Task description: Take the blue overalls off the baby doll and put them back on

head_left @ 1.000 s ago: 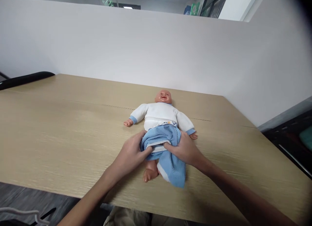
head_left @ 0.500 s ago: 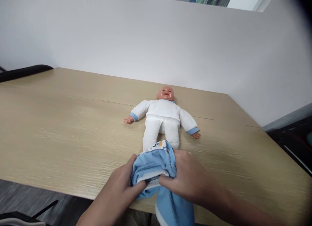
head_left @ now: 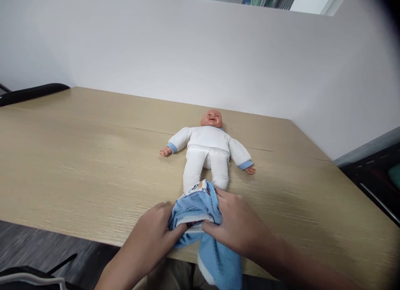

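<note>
A baby doll in a white top with blue cuffs and white legs lies on its back on the wooden table, head away from me. Blue fleecy doll trousers with white trim and a printed patch are bunched at its lower legs, hiding its feet. My left hand grips the bunched cloth from the left, thumb at the white-trimmed opening. From the right, my right hand is closed on the same cloth, its thumb also at that opening. One blue part of the cloth hangs over the table's front edge.
A pale wall rises behind the table. A black curved object lies at the far left edge. Dark equipment stands beyond the right edge. At the lower left are a black item with a grey cable and the floor.
Both hands and the bunched cloth have shifted slightly left, and the hanging part has swung left a little. My left wrist has turned a bit. The doll lies in the same pose.
</note>
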`<state>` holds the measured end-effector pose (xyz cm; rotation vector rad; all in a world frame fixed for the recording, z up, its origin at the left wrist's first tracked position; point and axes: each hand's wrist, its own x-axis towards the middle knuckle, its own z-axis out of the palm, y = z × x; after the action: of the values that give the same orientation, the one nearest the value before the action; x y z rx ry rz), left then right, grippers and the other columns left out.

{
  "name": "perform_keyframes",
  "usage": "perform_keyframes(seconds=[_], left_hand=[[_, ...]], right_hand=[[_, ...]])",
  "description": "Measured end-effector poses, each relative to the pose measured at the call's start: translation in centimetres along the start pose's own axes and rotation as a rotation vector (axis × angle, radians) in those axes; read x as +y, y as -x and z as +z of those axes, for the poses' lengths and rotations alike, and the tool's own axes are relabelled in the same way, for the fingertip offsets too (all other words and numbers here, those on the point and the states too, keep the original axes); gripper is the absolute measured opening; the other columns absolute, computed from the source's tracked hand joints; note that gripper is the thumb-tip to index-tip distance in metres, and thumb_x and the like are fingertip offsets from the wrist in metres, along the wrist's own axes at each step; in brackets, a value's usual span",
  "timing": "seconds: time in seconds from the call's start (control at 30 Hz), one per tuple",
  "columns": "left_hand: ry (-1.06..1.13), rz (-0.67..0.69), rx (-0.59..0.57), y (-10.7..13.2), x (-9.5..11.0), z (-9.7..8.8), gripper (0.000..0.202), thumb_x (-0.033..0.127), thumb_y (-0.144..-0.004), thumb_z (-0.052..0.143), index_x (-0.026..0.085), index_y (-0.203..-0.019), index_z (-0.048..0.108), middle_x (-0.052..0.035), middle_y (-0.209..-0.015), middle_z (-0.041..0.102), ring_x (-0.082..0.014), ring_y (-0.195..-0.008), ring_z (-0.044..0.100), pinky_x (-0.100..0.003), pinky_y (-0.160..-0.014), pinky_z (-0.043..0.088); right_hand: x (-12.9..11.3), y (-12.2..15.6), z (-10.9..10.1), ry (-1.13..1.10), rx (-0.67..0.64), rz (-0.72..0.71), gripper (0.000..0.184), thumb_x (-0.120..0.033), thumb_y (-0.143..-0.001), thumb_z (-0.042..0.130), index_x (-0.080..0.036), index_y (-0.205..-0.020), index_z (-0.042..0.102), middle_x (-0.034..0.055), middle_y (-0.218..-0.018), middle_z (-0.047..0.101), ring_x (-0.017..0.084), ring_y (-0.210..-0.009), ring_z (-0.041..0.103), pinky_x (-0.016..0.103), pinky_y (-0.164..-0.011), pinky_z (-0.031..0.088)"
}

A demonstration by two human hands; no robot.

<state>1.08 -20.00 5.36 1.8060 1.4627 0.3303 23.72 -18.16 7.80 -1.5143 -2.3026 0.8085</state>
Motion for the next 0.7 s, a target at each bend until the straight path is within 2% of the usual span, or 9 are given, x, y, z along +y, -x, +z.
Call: perform_keyframes(seconds=[0.1,0.23,0.33,0.4,0.47,0.57,0.7], left_hand=[[-0.008,0.019,0.035,0.0,-0.5,0.3,0.036,0.054,-0.100,0.054,0.022,-0.107,0.070,-0.0122,-0.113,0.074,-0.0351,-0.107,0.066,-0.046,-0.097,0.047],[0.123,0.077,0.072,-0.2,-1.4,0.8,0.029,0.043,-0.098,0.059,0.022,-0.119,0.062,-0.0114,-0.126,0.069,-0.0327,-0.119,0.062,-0.044,-0.103,0.048],[0.287,0.091,0.057,-0.3,-1.7,1.4,0.031,0.036,-0.098,0.061,0.023,-0.125,0.054,-0.0093,-0.131,0.067,-0.0292,-0.123,0.061,-0.040,-0.105,0.048],[0.428,0.102,0.053,-0.3,-1.8,1.8,0.038,0.032,-0.097,0.063,0.024,-0.130,0.048,-0.0091,-0.135,0.065,-0.0275,-0.126,0.062,-0.039,-0.107,0.048],[0.561,0.116,0.076,-0.4,-1.8,2.2,0.045,0.031,-0.097,0.063,0.024,-0.136,0.041,-0.0105,-0.141,0.063,-0.0265,-0.129,0.061,-0.039,-0.109,0.048],[0.613,0.165,0.180,-0.7,-1.9,2.5,0.046,0.031,-0.099,0.062,0.024,-0.138,0.041,-0.0116,-0.146,0.059,-0.0260,-0.135,0.057,-0.039,-0.115,0.045],[0.514,0.213,0.269,-1.8,-2.1,2.1,0.028,0.032,-0.101,0.058,0.021,-0.127,0.054,-0.0089,-0.130,0.065,-0.0260,-0.123,0.061,-0.039,-0.109,0.047]], right_hand=[[-0.4,-0.1,0.2,0.055,-0.007,0.031,0.024,-0.028,-0.083,0.067,-0.022,-0.106,0.068,0.0089,-0.112,0.075,0.029,-0.102,0.072,0.041,-0.092,0.052],[-0.7,0.0,0.5,0.084,-0.023,0.043,0.023,-0.032,-0.088,0.064,-0.021,-0.108,0.068,0.0106,-0.109,0.077,0.032,-0.099,0.073,0.044,-0.088,0.054],[-0.4,0.1,0.8,-0.010,-0.010,0.011,0.025,-0.028,-0.089,0.063,-0.021,-0.113,0.068,0.0104,-0.115,0.077,0.031,-0.106,0.073,0.044,-0.095,0.054],[0.0,0.2,0.8,-0.095,0.020,-0.016,0.036,-0.023,-0.085,0.065,-0.020,-0.120,0.067,0.0113,-0.122,0.076,0.031,-0.113,0.071,0.044,-0.101,0.053],[0.5,0.3,0.9,-0.196,0.051,-0.032,0.045,-0.019,-0.079,0.068,-0.022,-0.124,0.066,0.0102,-0.120,0.077,0.031,-0.109,0.072,0.043,-0.100,0.054],[1.0,0.1,0.9,-0.347,0.061,-0.027,0.035,-0.017,-0.078,0.071,-0.026,-0.112,0.069,0.0042,-0.104,0.080,0.028,-0.091,0.075,0.039,-0.087,0.057],[1.8,-1.1,0.5,-0.352,0.084,-0.056,0.016,-0.017,-0.079,0.072,-0.023,-0.094,0.069,0.0015,-0.093,0.079,0.025,-0.084,0.073,0.034,-0.080,0.056]])
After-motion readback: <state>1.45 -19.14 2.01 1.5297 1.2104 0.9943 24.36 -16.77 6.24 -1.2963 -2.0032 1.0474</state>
